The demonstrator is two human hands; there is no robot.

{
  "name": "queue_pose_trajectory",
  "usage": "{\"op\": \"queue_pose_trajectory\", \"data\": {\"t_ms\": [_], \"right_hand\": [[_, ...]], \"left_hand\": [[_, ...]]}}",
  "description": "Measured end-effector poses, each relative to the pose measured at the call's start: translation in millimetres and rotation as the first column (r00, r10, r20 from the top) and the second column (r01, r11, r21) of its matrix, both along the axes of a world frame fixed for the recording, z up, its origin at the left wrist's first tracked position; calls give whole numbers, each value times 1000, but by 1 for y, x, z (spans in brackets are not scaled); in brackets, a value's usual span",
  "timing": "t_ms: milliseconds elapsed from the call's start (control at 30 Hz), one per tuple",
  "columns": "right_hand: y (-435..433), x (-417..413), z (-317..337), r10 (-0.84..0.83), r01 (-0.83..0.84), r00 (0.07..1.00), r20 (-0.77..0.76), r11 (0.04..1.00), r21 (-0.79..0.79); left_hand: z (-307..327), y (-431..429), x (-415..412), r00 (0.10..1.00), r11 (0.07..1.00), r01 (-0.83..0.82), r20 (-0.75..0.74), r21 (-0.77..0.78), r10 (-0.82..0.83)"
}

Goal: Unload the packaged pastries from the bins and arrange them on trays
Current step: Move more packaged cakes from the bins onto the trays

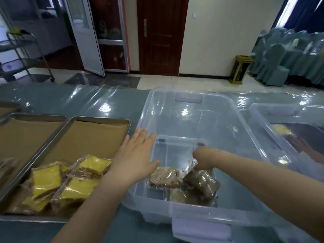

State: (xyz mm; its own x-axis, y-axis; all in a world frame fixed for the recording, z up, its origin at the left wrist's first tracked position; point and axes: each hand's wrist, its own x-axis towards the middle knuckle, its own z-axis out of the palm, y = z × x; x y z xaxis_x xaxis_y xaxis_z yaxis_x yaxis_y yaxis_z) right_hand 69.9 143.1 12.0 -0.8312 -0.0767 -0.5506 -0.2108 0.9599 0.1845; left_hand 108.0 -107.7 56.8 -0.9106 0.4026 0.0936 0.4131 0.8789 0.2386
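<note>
A clear plastic bin [191,109] stands in the middle of the table with a few wrapped brown pastries [164,177] at its near end. My right hand [203,159] reaches down into the bin, fingers curled over the wrapper of a dark brown pastry [201,183]; the fingertips are hidden. Spread flat with fingers apart, my left hand [135,155] hovers over the bin's left rim and holds nothing. Left of the bin a metal tray [98,120] lined with brown paper holds several yellow-topped wrapped pastries [64,183] at its near end.
A second paper-lined tray [26,118] lies further left. Another clear bin [287,120] with pastries inside stands at the right. Shiny plastic sheeting covers the blue-grey table [87,100]. Beyond are a metal cart [26,55], doors and covered chairs [287,55].
</note>
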Motion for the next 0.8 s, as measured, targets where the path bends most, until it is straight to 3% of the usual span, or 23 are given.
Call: {"op": "queue_pose_trajectory", "data": {"t_ms": [133, 200, 333, 433, 633, 733, 800], "right_hand": [[-1, -6, -43, -60, 34, 972, 225, 992, 119], [0, -14, -49, -72, 54, 976, 204, 994, 92], [15, -32, -61, -155, 155, 988, -2, 988, -3], [17, -40, -69, -327, 334, 936, 129, 942, -40], [15, -47, -56, -172, 171, 985, 20, 985, 11], [6, -51, -40, -45, 51, 991, -128, 998, 44], [4, -56, -29, -47, 48, 981, -188, 999, 5]], "left_hand": [[0, 0, -1, 1000, 1000, 0, -10, -4, 0], [1, 0, 0, 1000, 1000, 0, -1, 3, 0], [0, 0, 1, 999, 1000, -9, -31, -5, 8], [0, 2, 2, 999, 999, -13, -47, -32, 11], [1, 0, 3, 998, 999, -21, -55, -47, 19], [2, 1, 4, 999, 998, -15, -51, -58, 12], [3, 1, 3, 999, 998, -14, -43, -55, 12]]}}
